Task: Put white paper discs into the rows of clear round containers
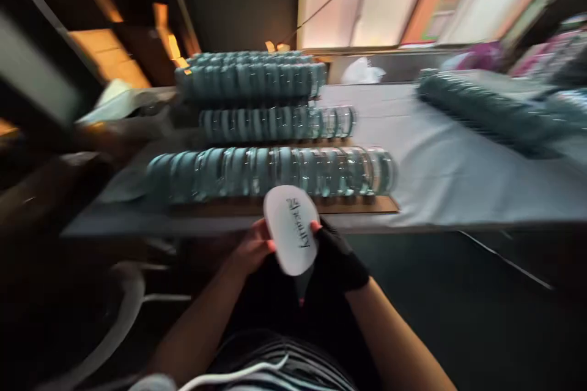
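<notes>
A white, rounded oval piece with dark lettering (291, 233) is held between my two hands, in front of the table edge. My left hand (255, 247) is bare and closes on its left side. My right hand (337, 255), in a black fingerless glove, grips the right side, thumb near the lettering. The piece's back and most fingers are hidden. Just beyond it, a row of teal-grey rounded pieces with shiny clear parts (238, 172) stands side by side on a brown cardboard strip (389, 203).
Behind lie another row (275, 124) and a stacked block of similar pieces (247, 79). More rows (486, 110) rest at the right on the white-covered table (440, 177). A crumpled white bag (363, 71) lies at the back. A grey curved chair part (120, 324) is lower left.
</notes>
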Demonstrator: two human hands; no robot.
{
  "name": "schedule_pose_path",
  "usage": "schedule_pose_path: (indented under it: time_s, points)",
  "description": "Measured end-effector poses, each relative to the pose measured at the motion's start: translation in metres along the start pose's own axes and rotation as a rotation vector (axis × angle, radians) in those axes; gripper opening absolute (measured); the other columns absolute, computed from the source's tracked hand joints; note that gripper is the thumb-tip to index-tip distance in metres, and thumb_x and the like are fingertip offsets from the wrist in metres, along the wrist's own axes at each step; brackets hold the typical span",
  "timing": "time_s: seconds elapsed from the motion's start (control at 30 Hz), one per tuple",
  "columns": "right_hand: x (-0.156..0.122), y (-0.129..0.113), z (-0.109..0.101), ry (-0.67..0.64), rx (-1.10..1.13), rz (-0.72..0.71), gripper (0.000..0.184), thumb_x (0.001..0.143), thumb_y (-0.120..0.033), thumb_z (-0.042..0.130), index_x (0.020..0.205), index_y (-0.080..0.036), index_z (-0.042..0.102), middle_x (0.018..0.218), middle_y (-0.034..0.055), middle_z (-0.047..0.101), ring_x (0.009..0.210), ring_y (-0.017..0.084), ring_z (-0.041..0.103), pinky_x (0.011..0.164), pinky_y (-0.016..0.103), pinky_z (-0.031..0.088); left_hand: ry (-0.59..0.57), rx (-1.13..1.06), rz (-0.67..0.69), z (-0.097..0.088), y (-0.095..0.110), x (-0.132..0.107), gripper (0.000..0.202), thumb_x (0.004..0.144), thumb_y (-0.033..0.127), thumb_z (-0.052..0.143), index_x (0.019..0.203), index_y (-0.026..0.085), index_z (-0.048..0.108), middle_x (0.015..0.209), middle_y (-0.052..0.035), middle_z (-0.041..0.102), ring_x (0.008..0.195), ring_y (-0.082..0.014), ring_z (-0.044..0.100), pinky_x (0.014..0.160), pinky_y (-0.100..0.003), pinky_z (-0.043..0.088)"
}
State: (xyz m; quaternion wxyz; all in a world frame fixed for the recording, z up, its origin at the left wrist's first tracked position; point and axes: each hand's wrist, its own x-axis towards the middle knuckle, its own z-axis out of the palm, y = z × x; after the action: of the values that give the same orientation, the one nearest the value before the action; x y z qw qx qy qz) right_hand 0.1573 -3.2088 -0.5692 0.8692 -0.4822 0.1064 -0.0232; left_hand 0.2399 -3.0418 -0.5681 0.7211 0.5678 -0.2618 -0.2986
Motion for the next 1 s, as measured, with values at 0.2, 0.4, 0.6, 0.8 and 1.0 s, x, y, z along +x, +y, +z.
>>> schedule_pose_path:
  time_s: [0.2,0.4,0.6,0.8,1.0]
  points:
    - [0.008,0.004,-0.001,0.086,-0.027,0.089,0.058,0.08,-0.06,0.067,0.122,-0.021,0.063,0.119,0.0123,0.069,0.097,0.026,0.068,0.081,0.039,0.057,-0.046,-0.229,0.004,0.0,0.009,0.007,0.088,0.059,0.065,0.083,0.13,0.019,0.061,0.124,-0.0157,0.068,0.114,-0.0348,0.065,0.091,-0.041,0.055]
    - [0.018,-0.013,-0.004,0.17,-0.31,-0.078,0.057,0.071,-0.061,0.075,0.107,-0.017,0.065,0.099,0.011,0.072,0.078,0.021,0.065,0.064,0.03,0.053,0.181,-0.13,-0.056,-0.008,-0.002,0.011,0.065,0.073,0.064,0.074,0.109,0.01,0.071,0.099,-0.0138,0.075,0.088,-0.0253,0.07,0.074,-0.031,0.053]
    - [0.0,-0.043,-0.002,-0.007,-0.375,-0.063,0.047,0.073,-0.059,0.074,0.092,-0.016,0.067,0.085,0.0064,0.068,0.074,0.019,0.062,0.063,0.028,0.052,-0.13,-0.358,-0.133,-0.012,0.014,-0.001,0.066,0.072,0.045,0.082,0.126,0.011,0.065,0.13,-0.0204,0.064,0.12,-0.0372,0.061,0.098,-0.046,0.05]
    - [0.008,-0.044,-0.006,0.097,-0.459,-0.094,0.053,0.067,-0.054,0.08,0.103,-0.016,0.069,0.097,0.0092,0.072,0.089,0.024,0.066,0.074,0.033,0.055,0.09,-0.174,-0.139,-0.01,0.016,0.002,0.056,0.067,0.047,0.086,0.106,0.01,0.073,0.106,-0.0159,0.075,0.101,-0.0304,0.07,0.091,-0.039,0.053]
    - [0.009,-0.017,-0.014,0.002,-0.184,0.095,0.056,0.074,-0.055,0.076,0.115,-0.019,0.066,0.111,0.0127,0.071,0.089,0.027,0.069,0.072,0.035,0.056,-0.16,-0.14,-0.109,-0.011,0.026,-0.002,0.074,0.055,0.061,0.087,0.111,0.013,0.074,0.107,-0.0147,0.074,0.103,-0.0325,0.069,0.09,-0.039,0.053]
